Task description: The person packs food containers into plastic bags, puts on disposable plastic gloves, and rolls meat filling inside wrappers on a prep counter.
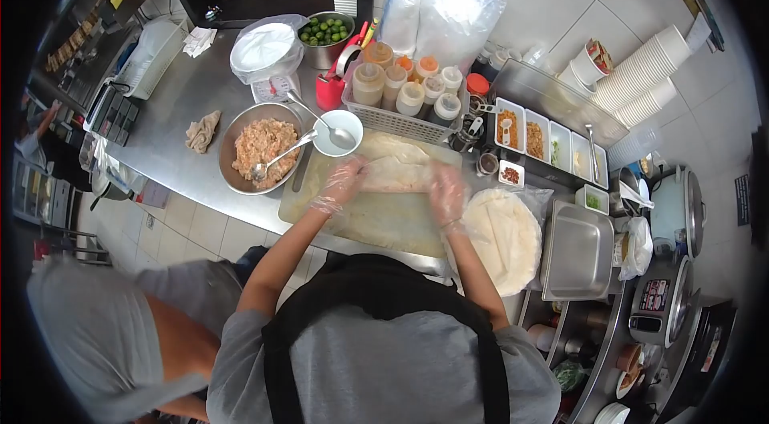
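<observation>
A rolled wrapper (396, 175), lying crosswise on the cutting board (376, 220), is pressed at its ends by both gloved hands, left hand (343, 181) and right hand (446, 191), fingers seemingly spread flat.

Item: rolled wrapper (394, 174), pale, translucent, folded into a long flat roll.
Pose: lying flat, long axis running left to right.
Location: far half of the cutting board (384, 224), just right of the filling bowl (261, 147).
</observation>
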Demonstrator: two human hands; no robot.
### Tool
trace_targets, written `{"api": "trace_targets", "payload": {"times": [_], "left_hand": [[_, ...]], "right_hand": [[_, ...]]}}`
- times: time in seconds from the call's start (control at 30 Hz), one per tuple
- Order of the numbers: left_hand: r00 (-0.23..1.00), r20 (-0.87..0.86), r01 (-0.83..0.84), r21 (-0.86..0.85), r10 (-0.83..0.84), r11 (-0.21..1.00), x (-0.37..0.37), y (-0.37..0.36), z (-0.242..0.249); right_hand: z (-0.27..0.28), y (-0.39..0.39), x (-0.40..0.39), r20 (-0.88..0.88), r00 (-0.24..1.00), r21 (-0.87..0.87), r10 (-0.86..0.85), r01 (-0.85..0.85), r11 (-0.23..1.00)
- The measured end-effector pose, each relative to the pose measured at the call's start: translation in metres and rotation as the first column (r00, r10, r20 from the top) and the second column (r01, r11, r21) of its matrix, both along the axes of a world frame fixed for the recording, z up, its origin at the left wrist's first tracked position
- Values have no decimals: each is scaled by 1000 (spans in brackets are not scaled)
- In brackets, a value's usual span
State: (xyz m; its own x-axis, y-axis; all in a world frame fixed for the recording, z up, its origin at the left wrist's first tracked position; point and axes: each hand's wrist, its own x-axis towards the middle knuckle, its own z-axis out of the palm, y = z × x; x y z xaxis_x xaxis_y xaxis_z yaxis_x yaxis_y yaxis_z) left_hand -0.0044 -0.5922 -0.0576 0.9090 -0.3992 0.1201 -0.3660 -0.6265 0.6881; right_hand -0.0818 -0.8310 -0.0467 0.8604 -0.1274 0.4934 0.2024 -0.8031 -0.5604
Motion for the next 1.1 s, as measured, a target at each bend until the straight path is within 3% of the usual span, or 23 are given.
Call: {"api": "trace_targets", "payload": {"times": [0.07, 0.17, 0.27, 0.37, 0.47, 0.57, 0.67, 0.77, 0.87, 0.97, 1.1], "left_hand": [[998, 55, -1, 69, -2, 998, 1, -3, -4], [997, 74, -1, 181, -13, 983, 6, -7, -10], [986, 152, 23, 278, -68, 960, 7, -7, -16], [985, 88, 110, 360, -151, 926, 2, -9, 9], [933, 277, 80, 456, -227, 887, -8, -16, 29], [846, 488, 6, 392, -214, 920, -16, -27, 53], [859, 401, 195, 320, -319, 927, 1, -42, 59], [935, 84, 299, 337, -345, 893, 32, -62, 45], [934, 72, 325, 243, -351, 914, 55, -73, 13], [853, -20, 496, 342, -522, 798, 73, -77, 11], [835, -184, 550, 249, -519, 797, 91, -78, -5]], "right_hand": [[-1, 19, -10, -74, 968, -161, 240, -249, 955], [-15, 40, -13, -247, 902, -416, 355, -429, 802], [-14, 50, -9, -331, 888, -400, 320, -439, 805], [-9, 49, -6, -337, 893, -467, 299, -434, 770], [-2, 46, -1, -360, 888, -451, 286, -434, 780], [-22, 34, 5, -262, 922, -459, 284, -378, 804], [-35, 27, 10, -275, 914, -503, 298, -400, 766], [-18, 17, 23, -188, 865, -139, 465, -492, 859], [-6, 11, 22, -256, 903, -187, 344, -396, 899], [-17, 5, 24, -237, 884, -95, 404, -435, 896], [-14, 5, 25, -287, 864, -91, 414, -455, 886]]}}
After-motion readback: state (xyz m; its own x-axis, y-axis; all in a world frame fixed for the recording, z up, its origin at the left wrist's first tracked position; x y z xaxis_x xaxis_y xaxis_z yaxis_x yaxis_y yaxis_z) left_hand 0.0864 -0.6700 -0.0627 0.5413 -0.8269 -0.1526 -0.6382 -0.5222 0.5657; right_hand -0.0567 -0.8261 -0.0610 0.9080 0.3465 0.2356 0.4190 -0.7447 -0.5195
